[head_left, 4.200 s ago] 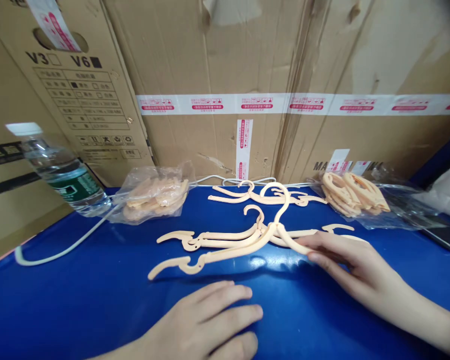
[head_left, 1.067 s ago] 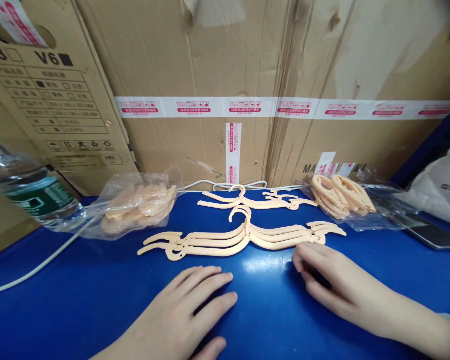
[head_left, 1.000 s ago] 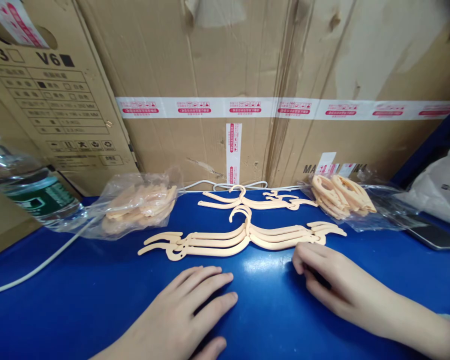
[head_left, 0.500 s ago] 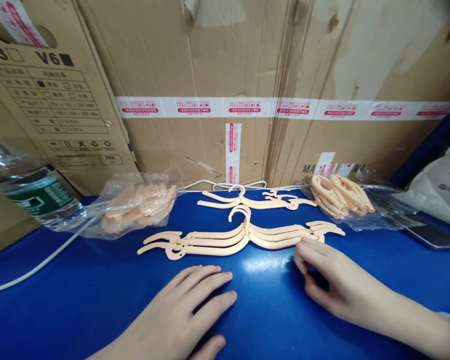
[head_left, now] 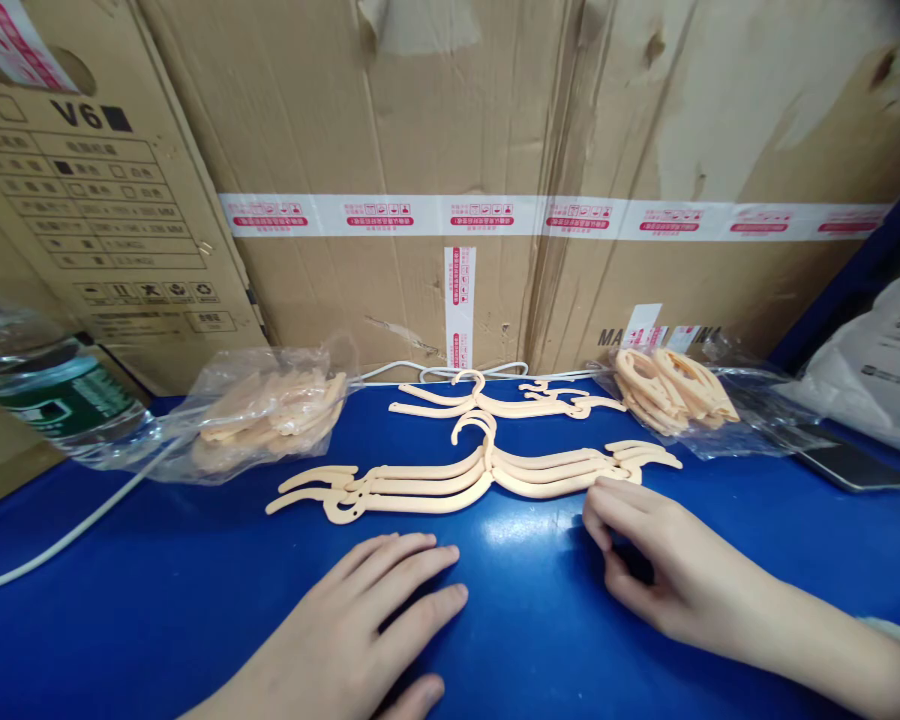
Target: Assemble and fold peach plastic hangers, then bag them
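A flat stack of cream plastic hangers (head_left: 480, 472) lies on the blue table (head_left: 157, 590) in front of me. My right hand (head_left: 656, 560) rests on the table just below the stack's right end, fingers loosely curled, fingertips close to the hangers, holding nothing. Flat on the table below the stack's middle lies my left hand (head_left: 360, 630), fingers stretched out and apart, touching no hanger. A second, smaller group of hangers (head_left: 506, 400) lies behind the stack near the cardboard.
Cardboard boxes (head_left: 450, 150) wall off the back. A clear bag of cream parts (head_left: 266, 410) sits at left, another open bag of ring-shaped parts (head_left: 675, 390) at right. A water bottle (head_left: 52, 390) lies far left, a white cable (head_left: 60, 530) beside it, a phone (head_left: 847, 465) at right.
About four seconds ago my right hand held a tilted hanger at the stack; now the hangers lie flat and aligned and the hand has drawn back. In the last second almost nothing moved.
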A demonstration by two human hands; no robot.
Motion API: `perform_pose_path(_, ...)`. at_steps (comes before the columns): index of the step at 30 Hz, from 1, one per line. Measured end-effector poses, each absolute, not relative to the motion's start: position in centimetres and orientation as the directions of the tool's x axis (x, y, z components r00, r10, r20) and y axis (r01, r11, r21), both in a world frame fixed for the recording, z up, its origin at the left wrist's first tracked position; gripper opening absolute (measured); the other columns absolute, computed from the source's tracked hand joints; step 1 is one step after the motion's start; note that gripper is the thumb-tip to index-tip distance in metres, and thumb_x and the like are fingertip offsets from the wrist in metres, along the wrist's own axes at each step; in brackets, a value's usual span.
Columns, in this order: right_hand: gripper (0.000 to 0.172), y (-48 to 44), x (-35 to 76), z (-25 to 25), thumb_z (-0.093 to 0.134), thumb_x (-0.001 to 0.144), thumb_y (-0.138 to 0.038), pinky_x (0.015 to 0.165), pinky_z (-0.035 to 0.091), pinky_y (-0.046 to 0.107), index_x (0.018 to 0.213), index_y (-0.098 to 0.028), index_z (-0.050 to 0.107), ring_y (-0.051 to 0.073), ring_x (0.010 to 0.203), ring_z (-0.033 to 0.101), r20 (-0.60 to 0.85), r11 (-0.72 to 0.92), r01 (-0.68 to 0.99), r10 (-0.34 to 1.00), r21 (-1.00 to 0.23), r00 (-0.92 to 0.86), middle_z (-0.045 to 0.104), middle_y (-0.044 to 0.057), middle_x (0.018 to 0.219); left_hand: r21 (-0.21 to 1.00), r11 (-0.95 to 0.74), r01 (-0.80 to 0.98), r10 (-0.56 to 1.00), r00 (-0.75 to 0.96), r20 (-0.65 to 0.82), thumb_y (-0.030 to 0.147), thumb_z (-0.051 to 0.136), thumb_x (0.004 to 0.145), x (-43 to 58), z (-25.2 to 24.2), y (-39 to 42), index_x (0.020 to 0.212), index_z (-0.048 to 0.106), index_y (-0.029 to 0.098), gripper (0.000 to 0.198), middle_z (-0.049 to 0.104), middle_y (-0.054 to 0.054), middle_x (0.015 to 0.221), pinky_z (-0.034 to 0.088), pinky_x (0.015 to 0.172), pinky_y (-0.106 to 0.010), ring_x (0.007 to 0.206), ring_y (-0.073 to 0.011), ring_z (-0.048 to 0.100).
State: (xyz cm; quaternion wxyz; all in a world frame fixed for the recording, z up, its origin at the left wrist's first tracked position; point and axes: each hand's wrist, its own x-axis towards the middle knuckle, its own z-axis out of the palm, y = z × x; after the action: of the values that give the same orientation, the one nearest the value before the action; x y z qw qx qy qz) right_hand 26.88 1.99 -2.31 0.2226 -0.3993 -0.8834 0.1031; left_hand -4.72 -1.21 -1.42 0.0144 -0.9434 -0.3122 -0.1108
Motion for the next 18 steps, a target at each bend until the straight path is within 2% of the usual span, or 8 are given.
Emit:
perform_pose_path(9,0.026,1.68,26.68,-1.94,0.047,0.067,-0.001,0.058,0.035,0.024,0.073,-0.023,0.035,0.014,0.063,0.045,0.372,0.697,0.623,0.717,-0.355,-0.59,0.05,-0.002,0.069,0.054,-0.787,0.614,0.606,0.755,0.248,0.023,0.057,0.088,-4.59,-1.86,-1.47,0.13,0.06,0.025,0.042,0.06,-0.002,0.141,0.046,0.109,-0.039,0.128,-0.0251,0.057)
perform_pose_path(18,0.025,1.14,26.79,-1.91,0.047,0.068,-0.001,0.06,0.035,0.025,0.073,-0.022,0.034,0.014,0.065,0.044,0.381,0.7,0.613,0.714,-0.366,-0.588,0.049,-0.002,0.07,0.015,-0.793,0.609,0.595,0.769,0.232,0.023,0.057,0.088,-4.6,-1.86,-1.47,0.131,0.059,0.025,0.043,0.059,-0.002,0.142,0.047,0.109,-0.038,0.128,-0.0243,0.056)
